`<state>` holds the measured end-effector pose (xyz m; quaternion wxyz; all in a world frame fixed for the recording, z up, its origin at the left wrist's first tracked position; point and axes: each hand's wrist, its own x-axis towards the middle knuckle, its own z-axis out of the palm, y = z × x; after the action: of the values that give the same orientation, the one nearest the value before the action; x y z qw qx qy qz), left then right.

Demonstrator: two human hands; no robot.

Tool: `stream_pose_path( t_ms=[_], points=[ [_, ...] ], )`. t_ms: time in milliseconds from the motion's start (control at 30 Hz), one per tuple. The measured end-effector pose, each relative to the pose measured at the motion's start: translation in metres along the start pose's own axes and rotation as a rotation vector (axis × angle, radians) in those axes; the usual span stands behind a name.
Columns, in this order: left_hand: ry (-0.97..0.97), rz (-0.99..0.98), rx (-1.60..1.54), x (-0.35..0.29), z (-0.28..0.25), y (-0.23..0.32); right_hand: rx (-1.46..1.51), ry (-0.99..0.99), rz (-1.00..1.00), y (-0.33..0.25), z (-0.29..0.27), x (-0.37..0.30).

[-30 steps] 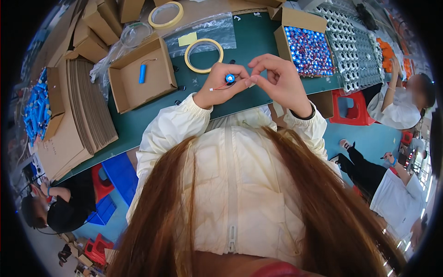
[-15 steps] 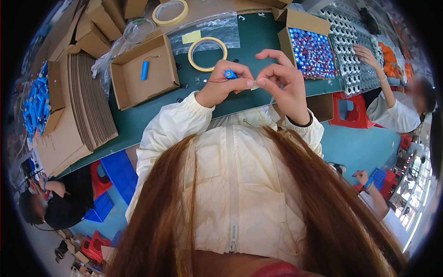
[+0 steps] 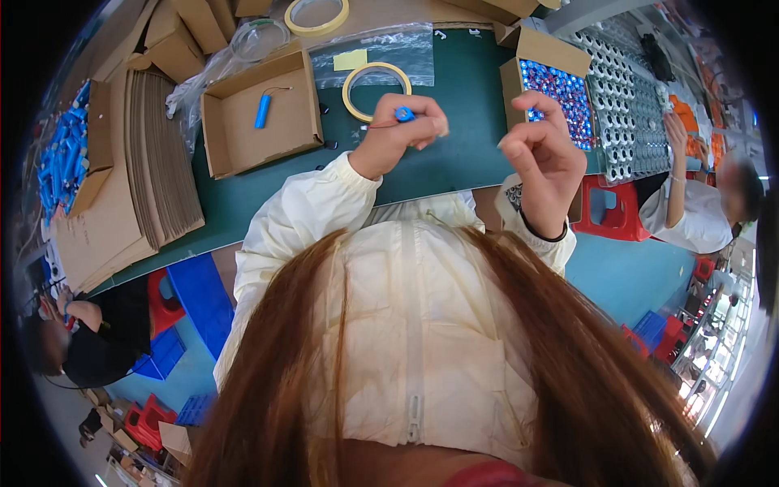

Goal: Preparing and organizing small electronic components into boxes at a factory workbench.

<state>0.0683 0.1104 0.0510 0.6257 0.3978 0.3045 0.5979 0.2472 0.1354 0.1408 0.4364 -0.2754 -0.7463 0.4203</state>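
Note:
My left hand (image 3: 395, 140) is closed round a blue cylindrical battery (image 3: 404, 114), whose end pokes up between the fingers. A thin red wire trails from it toward the left. Off to the right, my right hand (image 3: 548, 166) is raised with thumb and fingers bent but apart, and I see nothing in it. Just behind my left hand lies a roll of yellowish tape (image 3: 350, 102) on the green table (image 3: 462, 97). A shallow cardboard box (image 3: 231, 150) to the left holds one blue battery with a wire (image 3: 262, 111).
Behind my right hand stands a box packed with blue batteries (image 3: 560, 89); perforated trays (image 3: 617, 114) lie beyond it. Stacked flat cardboard (image 3: 162, 162) and another battery box (image 3: 99, 146) are at left. A second tape roll (image 3: 316, 15) lies farther back. People sit on both sides.
My hands have come apart: the right has moved away to the right from the left. The pale scrap seen between their fingertips no longer shows. The battery stays in my left hand.

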Motion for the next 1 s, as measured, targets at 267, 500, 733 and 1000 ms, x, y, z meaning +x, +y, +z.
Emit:
stream_pose_path(
  t_ms=[267, 500, 733, 1000],
  points=[
    [-0.177, 0.240, 0.507, -0.002, 0.015, -0.011, 0.221, -0.237, 0.241, 0.010, -0.002, 0.004],
    [-0.302, 0.148, 0.593, -0.002, 0.007, -0.016, 0.156, -0.433, 0.342, 0.012, -0.002, 0.007],
    [-0.267, 0.225, 0.452, -0.004, 0.014, -0.019, 0.137, -0.469, 0.360, 0.015, -0.001, 0.010],
    [-0.337, 0.172, 0.415, -0.008, 0.016, -0.016, 0.228, -0.449, 0.358, 0.015, -0.001, 0.006]
  ],
)
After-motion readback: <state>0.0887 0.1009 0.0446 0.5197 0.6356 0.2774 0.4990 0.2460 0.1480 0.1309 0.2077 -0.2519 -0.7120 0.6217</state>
